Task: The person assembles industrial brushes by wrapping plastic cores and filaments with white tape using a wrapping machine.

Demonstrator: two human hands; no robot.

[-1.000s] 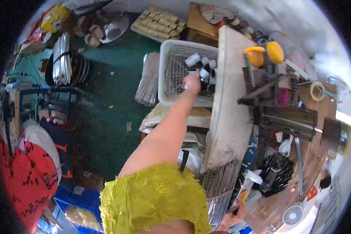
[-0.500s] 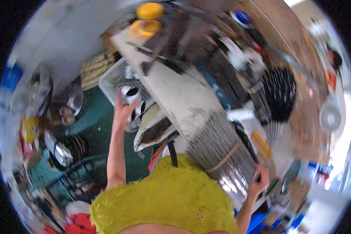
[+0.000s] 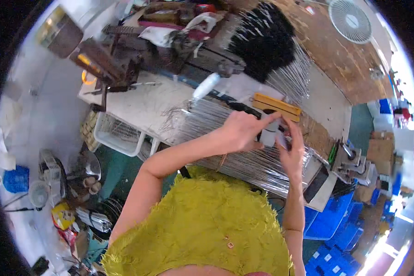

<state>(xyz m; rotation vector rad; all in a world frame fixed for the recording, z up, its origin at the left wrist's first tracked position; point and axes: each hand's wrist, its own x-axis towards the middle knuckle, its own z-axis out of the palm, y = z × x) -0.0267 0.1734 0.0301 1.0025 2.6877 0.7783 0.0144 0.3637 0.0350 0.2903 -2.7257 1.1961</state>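
My left hand [image 3: 241, 131] and my right hand [image 3: 292, 149] meet above a broad layer of thin metal rods [image 3: 248, 163] on the bench. Between them is a small grey-white piece [image 3: 268, 133], smooth and rounded; its exact kind is not clear. The left fingers and thumb close on it from the left, while the right fingers curl around its other side and hide part of it. Just beyond the hands lies a long orange-yellow tray [image 3: 277, 106]. A white bottle-shaped thing [image 3: 206, 86] rests at the far edge of the rods.
A white plastic basket [image 3: 119, 133] sits at the bench's left edge. Farther back stand a brown metal machine [image 3: 99, 62] and a heap of black-tipped rods [image 3: 262, 41]. A small metal device [image 3: 354, 161] is at the right end. Blue crates [image 3: 329, 221] are on the floor beyond.
My left hand has come from the basket on the left to meet my right hand over the rods. The view has turned right. The grey-white piece is now held between both hands.
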